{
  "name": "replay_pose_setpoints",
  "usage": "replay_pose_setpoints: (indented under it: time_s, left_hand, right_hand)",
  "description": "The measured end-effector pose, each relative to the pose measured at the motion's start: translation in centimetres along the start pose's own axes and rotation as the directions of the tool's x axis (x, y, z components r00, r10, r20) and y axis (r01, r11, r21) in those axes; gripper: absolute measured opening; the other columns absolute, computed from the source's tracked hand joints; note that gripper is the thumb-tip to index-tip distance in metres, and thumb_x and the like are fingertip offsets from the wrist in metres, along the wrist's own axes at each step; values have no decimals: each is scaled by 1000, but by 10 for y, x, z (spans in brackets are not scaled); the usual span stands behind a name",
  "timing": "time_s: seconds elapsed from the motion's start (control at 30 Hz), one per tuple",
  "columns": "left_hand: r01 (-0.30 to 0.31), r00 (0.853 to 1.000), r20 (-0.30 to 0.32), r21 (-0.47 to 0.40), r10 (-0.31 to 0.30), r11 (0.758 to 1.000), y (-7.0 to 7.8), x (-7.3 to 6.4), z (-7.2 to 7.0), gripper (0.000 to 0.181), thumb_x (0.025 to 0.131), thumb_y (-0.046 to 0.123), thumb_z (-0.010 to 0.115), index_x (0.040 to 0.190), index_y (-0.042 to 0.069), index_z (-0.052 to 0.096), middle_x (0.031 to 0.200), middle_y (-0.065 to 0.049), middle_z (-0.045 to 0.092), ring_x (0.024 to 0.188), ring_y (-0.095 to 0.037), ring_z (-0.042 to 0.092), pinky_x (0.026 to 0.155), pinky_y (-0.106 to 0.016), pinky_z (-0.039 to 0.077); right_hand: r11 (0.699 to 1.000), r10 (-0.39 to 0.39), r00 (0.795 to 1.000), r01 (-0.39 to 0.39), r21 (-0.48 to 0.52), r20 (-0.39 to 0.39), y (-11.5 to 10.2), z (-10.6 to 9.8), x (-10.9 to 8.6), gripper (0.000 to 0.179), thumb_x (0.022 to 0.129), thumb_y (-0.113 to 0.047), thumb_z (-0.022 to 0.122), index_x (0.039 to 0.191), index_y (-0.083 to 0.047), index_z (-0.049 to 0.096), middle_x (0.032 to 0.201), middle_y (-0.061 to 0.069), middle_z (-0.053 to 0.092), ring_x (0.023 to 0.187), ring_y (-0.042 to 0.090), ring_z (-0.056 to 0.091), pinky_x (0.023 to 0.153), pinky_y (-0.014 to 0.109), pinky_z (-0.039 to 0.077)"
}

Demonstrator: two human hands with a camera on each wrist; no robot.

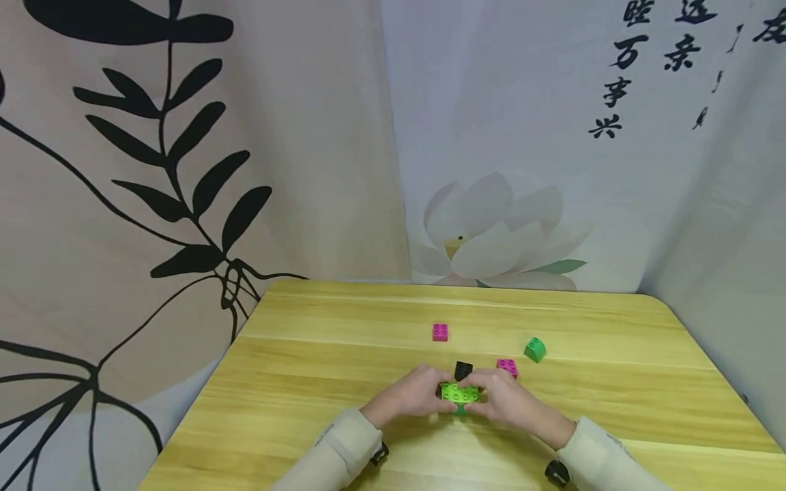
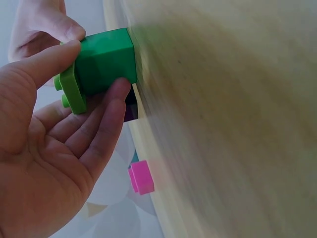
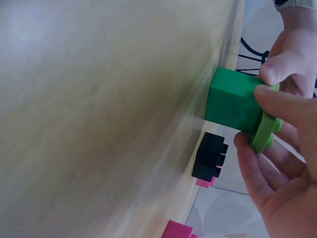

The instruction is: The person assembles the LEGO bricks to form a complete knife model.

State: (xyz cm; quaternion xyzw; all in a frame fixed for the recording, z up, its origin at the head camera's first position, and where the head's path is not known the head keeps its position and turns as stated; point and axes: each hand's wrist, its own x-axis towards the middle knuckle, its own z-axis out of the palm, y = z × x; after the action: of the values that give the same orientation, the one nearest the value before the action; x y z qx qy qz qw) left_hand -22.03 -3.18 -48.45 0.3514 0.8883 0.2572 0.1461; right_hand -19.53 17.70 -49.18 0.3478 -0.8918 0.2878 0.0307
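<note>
In the head view, a lime-green studded building plate [image 1: 459, 393] sits between my two hands near the middle of the table. Beneath it is a darker green block [image 2: 106, 62], whose smooth sides show in both wrist views, with its base at the tabletop. My left hand [image 1: 424, 390] pinches the plate's left end, thumb on the near side and fingers beyond. From the opposite end my right hand [image 1: 506, 397] holds it the same way. Just behind the hands stands a black building brick [image 1: 463, 370], its studs visible in the right wrist view.
A pink brick [image 1: 507, 367] lies just beyond my right hand. Farther back are another pink brick [image 1: 440, 332] and a green brick with a sloped side [image 1: 535, 349]. The wooden table [image 1: 344, 314] ends at a printed cloth backdrop [image 1: 331, 170].
</note>
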Motion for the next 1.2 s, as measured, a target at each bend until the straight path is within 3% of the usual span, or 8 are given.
replay_pose_setpoints:
  time_s: [0.47, 0.7, 0.87, 1.2]
  left_hand:
    - [12, 1000, -11, -48, -13, 999, 1, 1, 0, 29, 81, 29, 76, 102, 12, 66, 72, 14, 55, 57, -1, 50, 52, -16, 44]
    - [5, 1000, -11, -45, -6, 999, -2, 2, 0, 30, 82, 30, 75, 104, 11, 66, 76, 14, 57, 61, 0, 51, 55, -16, 45]
    - [2, 1000, -16, -38, -2, 999, -4, 2, -1, 31, 81, 30, 75, 104, 11, 67, 76, 14, 57, 61, 0, 51, 56, -16, 45]
    - [7, 1000, -11, -59, -8, 998, -4, 1, -1, 32, 81, 28, 76, 106, 11, 67, 77, 14, 58, 63, 1, 52, 58, -15, 45]
  right_hand:
    - [1000, -24, 1000, 24, 8, 13, 3, -2, -3, 33, 78, -18, 78, 109, -10, 68, 104, 0, 68, 90, 11, 63, 73, 24, 52]
    - [998, 37, 999, -38, 42, 25, 6, -11, -7, 35, 80, -22, 76, 113, -10, 67, 109, -2, 66, 93, 11, 61, 76, 26, 52]
    - [997, 68, 998, -67, 46, 1, 9, -20, -8, 33, 83, -22, 74, 110, -5, 67, 106, 4, 67, 89, 17, 62, 74, 31, 53]
    - [995, 95, 995, -96, -2, -43, 23, -27, 5, 30, 82, -16, 74, 108, -2, 67, 104, 9, 68, 85, 24, 64, 71, 33, 54]
